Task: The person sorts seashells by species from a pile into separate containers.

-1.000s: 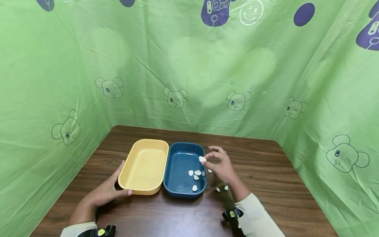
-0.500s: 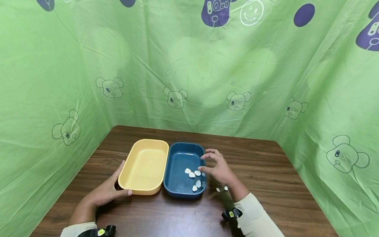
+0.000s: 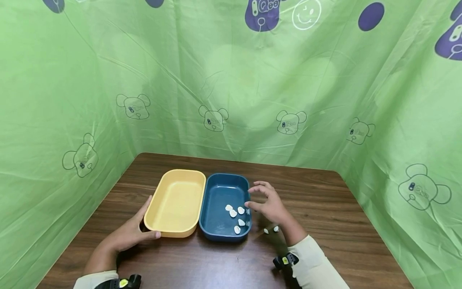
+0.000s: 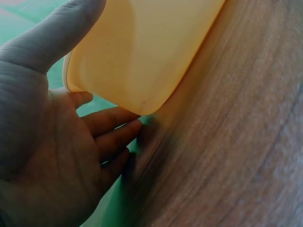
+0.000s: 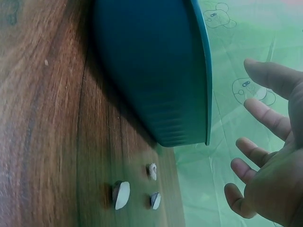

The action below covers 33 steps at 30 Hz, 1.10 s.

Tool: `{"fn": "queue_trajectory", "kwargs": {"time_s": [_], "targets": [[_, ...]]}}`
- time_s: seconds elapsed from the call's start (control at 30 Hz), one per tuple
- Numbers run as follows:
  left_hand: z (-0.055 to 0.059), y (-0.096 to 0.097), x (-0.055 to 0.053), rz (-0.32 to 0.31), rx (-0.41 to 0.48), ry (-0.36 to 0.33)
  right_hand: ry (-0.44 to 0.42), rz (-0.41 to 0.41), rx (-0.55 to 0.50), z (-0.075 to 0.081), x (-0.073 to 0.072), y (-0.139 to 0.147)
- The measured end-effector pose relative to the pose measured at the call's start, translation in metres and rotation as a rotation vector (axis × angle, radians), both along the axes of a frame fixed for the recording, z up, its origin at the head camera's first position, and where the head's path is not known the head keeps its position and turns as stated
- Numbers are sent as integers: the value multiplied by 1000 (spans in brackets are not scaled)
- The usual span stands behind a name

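Note:
My left hand (image 3: 124,235) holds the near left corner of the yellow tray (image 3: 155,222), its thumb along the near wall and its fingers along the left side. Directly right of that tray stands the blue tray (image 3: 220,196), with several small white pieces (image 3: 233,213), pebble- or shell-like, on its floor. At the blue tray's right rim hovers my right hand (image 3: 270,205), fingers spread and nothing between them. In the right wrist view, three white pieces (image 5: 121,195) lie on the table by the blue tray; the head view shows two, below my right wrist.
The trays stand side by side on a brown wood-grain table (image 3: 310,200). A green curtain (image 3: 231,80) printed with bear faces rises behind the table and along both sides.
My right hand has let the white piece it pinched drop into the blue tray, and its fingers have spread. Pieces in the tray have shifted. My left hand has stayed put.

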<state>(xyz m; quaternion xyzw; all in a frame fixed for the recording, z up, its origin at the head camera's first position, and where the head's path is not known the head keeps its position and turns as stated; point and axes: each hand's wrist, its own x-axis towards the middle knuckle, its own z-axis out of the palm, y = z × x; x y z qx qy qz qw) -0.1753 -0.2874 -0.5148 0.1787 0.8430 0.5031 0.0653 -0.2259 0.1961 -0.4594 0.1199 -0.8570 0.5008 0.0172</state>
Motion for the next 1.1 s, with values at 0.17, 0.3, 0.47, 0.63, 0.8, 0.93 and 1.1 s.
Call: {"fn": "queue_trajectory", "kwargs": {"time_s": [0.17, 0.3, 0.47, 0.63, 0.8, 0.93, 1.1], "targets": [[-1, 0, 0, -2, 6, -1, -13, -1, -1, -1, -1, 4], [-1, 0, 0, -4, 9, -1, -5, -9, -19, -5, -3, 7], [0, 0, 0, -6, 11, -3, -19, -35, -72, -13, -7, 12], [1, 1, 0, -5, 18, -9, -18, -62, -89, -22, -12, 17], [1, 1, 0, -4, 23, -9, -18, -75, -62, -31, -18, 23], [1, 1, 0, -3, 19, -11, -46, -83, -12, -38, -20, 26], [1, 0, 0, -5, 21, -12, -59, -89, 48, -44, -19, 27]]}}
